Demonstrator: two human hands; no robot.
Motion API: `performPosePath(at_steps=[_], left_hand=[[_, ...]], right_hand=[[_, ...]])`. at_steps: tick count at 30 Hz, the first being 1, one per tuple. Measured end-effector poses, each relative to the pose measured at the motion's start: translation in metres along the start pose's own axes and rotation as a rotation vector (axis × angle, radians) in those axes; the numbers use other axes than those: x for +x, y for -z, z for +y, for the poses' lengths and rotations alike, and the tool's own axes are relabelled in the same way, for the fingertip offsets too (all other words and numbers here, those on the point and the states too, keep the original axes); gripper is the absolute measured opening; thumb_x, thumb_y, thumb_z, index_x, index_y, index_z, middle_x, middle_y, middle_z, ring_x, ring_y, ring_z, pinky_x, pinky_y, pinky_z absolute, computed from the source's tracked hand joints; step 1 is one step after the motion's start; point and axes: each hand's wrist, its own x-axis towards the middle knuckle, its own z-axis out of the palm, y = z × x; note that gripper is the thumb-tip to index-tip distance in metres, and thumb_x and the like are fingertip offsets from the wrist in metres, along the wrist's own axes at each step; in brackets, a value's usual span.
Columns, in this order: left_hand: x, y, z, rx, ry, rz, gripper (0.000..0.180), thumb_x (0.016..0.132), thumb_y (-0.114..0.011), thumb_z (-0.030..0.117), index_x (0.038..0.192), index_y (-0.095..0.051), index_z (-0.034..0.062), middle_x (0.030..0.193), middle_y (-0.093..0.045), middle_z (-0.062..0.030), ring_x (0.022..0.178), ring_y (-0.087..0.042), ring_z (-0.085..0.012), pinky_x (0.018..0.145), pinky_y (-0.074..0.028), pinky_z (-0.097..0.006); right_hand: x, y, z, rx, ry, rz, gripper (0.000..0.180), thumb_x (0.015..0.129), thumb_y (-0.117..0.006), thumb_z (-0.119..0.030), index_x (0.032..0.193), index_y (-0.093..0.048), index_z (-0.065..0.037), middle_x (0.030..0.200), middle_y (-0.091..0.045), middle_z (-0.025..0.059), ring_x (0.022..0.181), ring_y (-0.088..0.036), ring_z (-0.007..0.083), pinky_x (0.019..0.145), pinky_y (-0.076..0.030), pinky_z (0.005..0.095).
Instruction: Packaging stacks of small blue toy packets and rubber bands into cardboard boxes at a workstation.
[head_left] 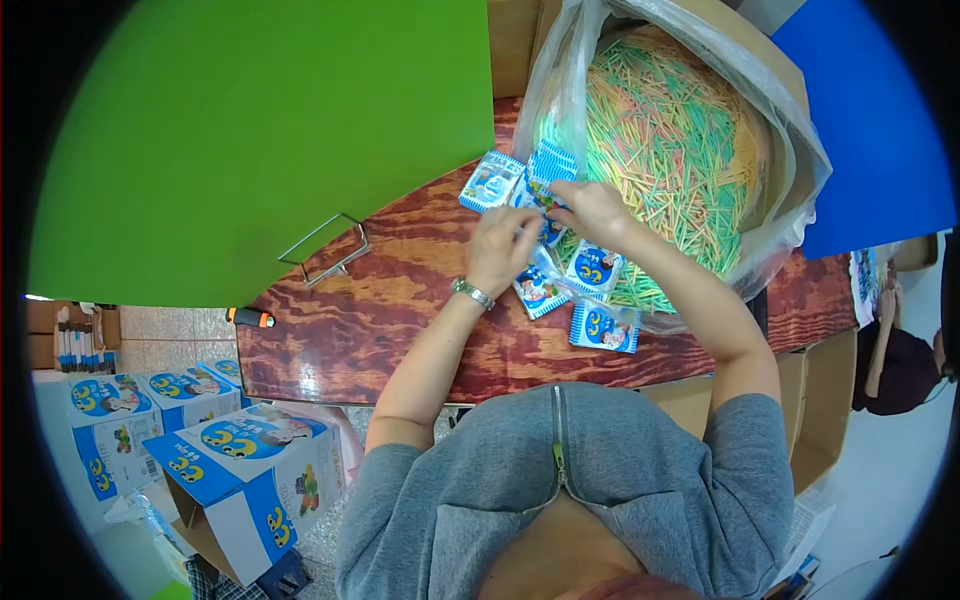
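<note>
My right hand (597,213) reaches in over the clear bag's edge, its fingers closed on the lower part of a small blue-and-white packet (552,163). To its left, my left hand (500,243) has its fingers curled in beside the same cluster of packets; what lies in them, if anything, is hidden. More packets lie around the hands: a white-fronted packet (490,182) beyond the left hand, a packet (594,268) on the bag's edge, and another packet (604,328) nearer me. Many thin pastel sticks (660,140) fill the large plastic bag (795,195).
The bag sits in a cardboard box at the back right of the red wood-grain table (400,285). A wire stand (325,250) and an orange-black tool (250,318) lie left. A green panel (260,120) rises behind; printed cartons (250,450) stand lower left. Another person (905,370) is at right.
</note>
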Motion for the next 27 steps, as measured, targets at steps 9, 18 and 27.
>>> performPosePath(at_steps=[9,18,27], left_hand=[[0.003,-0.030,-0.001,0.212,-0.239,-0.203,0.032,0.079,-0.068,0.004,0.110,-0.064,0.0081,0.100,-0.062,-0.0091,0.095,-0.058,-0.0295,0.080,-0.050,-0.040],[0.003,-0.026,0.014,0.254,-0.234,-0.201,0.026,0.083,-0.070,0.012,0.108,-0.067,0.0078,0.097,-0.063,-0.0080,0.093,-0.058,-0.0279,0.078,-0.050,-0.038],[0.001,-0.046,0.037,0.063,-0.276,-0.142,0.024,0.084,-0.069,0.012,0.106,-0.067,0.0039,0.098,-0.066,-0.0132,0.092,-0.060,-0.0317,0.080,-0.049,-0.041]], right_hand=[[-0.066,0.016,0.033,-0.118,-0.136,0.178,0.035,0.078,-0.076,-0.033,0.101,-0.062,-0.011,0.092,-0.064,0.0098,0.087,-0.064,0.0317,0.073,-0.052,0.0444],[-0.082,-0.014,0.049,-0.158,-0.060,0.290,0.012,0.079,-0.072,-0.019,0.085,-0.064,-0.012,0.084,-0.062,0.0048,0.087,-0.060,0.0252,0.071,-0.051,0.0389],[-0.088,-0.005,0.053,-0.235,0.098,0.453,0.010,0.078,-0.070,-0.011,0.085,-0.063,-0.010,0.082,-0.063,0.0061,0.080,-0.061,0.0252,0.066,-0.051,0.0371]])
